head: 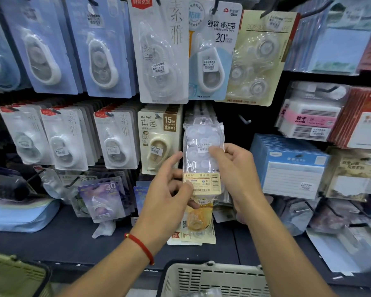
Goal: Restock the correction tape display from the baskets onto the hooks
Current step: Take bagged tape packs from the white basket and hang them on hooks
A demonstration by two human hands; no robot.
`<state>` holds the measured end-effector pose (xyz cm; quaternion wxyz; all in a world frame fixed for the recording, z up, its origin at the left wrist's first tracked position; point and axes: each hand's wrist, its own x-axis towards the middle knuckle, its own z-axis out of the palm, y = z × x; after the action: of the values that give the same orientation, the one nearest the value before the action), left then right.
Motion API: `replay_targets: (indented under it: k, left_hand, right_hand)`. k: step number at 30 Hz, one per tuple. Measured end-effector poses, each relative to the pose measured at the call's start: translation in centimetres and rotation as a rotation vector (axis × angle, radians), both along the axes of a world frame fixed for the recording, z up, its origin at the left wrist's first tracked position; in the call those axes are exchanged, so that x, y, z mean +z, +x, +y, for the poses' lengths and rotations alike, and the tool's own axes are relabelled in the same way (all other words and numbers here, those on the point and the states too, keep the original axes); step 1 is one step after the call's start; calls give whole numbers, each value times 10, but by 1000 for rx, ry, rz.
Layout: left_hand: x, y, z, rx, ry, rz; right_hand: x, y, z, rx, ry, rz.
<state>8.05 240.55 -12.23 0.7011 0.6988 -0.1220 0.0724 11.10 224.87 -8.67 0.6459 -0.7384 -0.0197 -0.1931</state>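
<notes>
- Hanging step in hand, by the look of it: clear multi-pack of correction tape (pixel 202 153) being held upright against the display, in the middle row just right of the beige "15M" pack (pixel 159 140).
- Top of the clear pack sitting level with a hook (pixel 206 120); hang hole appearing to be at or on the hook tip, though too blurred to tell whether threaded through yet.
- Right hand (pixel 234 168) pinching the pack's right edge, thumb pressing on the front near the small price sticker, other fingers hidden behind.
- Left hand (pixel 169 189) gripping the pack's lower left near the yellow label, thumb on the front, index finger lifting free toward the beige pack.
- Also pinching, under the left hand, what looks like a second, orange-tinted pack (pixel 198 219) hanging lower; cannot tell if held or merely resting against the shelf below.
- Pale basket (pixel 212 279) waiting at the bottom edge, directly beneath the arms; a green basket (pixel 13 275) showing at lower left.
- Next move likely calling for: keeping the pack square to the hook, sliding it back along the prong until seated against the packs behind, then easing both pinches off.
- Minding the soft plastic bag, likely buckling if pushed from the bottom alone.
- Reaching down to the pale basket afterwards for more stock, judging by the task.
</notes>
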Motion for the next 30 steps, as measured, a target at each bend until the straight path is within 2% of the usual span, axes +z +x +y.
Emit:
replay_targets:
  k: [3, 5, 6, 8, 10, 12, 14, 17, 20, 27, 30]
  left_hand:
    - [-1, 1, 0, 7, -39, -6]
    - [-1, 3, 0, 18, -1, 19]
    - [-1, 4, 0, 35, 60, 22]
    - [-4, 5, 4, 128, 311, -37]
    - [-7, 8, 9, 220, 528, -131]
    - [-8, 15, 15, 288, 647, -218]
    - [-9, 24, 17, 341, 721, -283]
    - [-15, 34, 20, 341, 835, -339]
    - [-25, 37, 21, 300, 928, -351]
    - [-29, 31, 26, 276, 978, -361]
    - [-37, 16, 27, 216, 1063, -287]
  right_hand:
    - [-3, 1, -1, -19, 8, -26]
    - [-6, 5, -4, -69, -73, -26]
    - [-9, 6, -5, -124, -190, -26]
    - [-17, 8, -5, -301, -507, -38]
    - [-27, 7, -3, -460, -717, -173]
    - [-38, 7, 3, -455, -842, -389]
    - [-51, 15, 8, -357, -969, -478]
    - [-58, 35, 12, -247, -1141, -349]
    - [-61, 56, 6, -239, -1241, -192]
    - [-64, 59, -3, -190, -1365, -139]
    - [-69, 41, -12, -102, -1302, -155]
